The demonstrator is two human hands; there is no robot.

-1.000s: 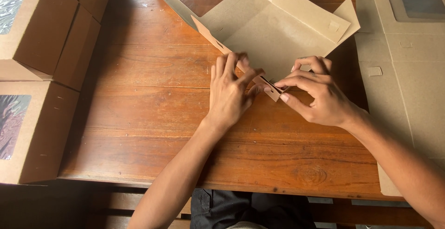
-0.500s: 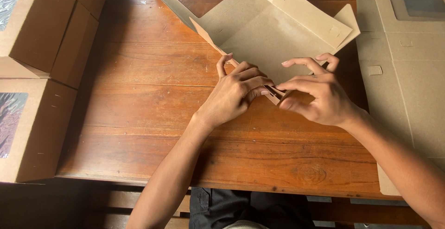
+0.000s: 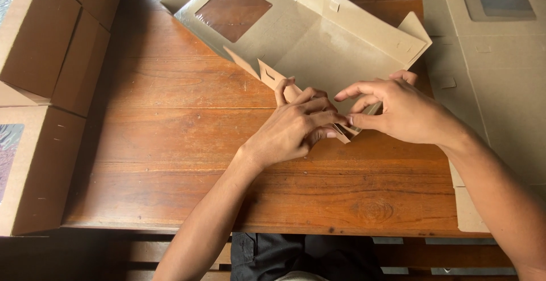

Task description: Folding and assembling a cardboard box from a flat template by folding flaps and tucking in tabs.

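1. At frame centre, the near corner flap of the flat brown cardboard window box [image 3: 335, 59] is pinched by the left hand [image 3: 296, 127] and right hand [image 3: 404, 113].
2. The crease is best pressed firmly against the wooden table [image 3: 170, 144].
3. Finished brown boxes [image 3: 40, 87] are stacked at the left edge.

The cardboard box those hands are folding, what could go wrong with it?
The left hand and right hand both pinch one small corner flap of the cardboard box; pressed too hard, it might crease or tear. The box also lies tilted toward the flat cardboard sheets, so it could slide against them.
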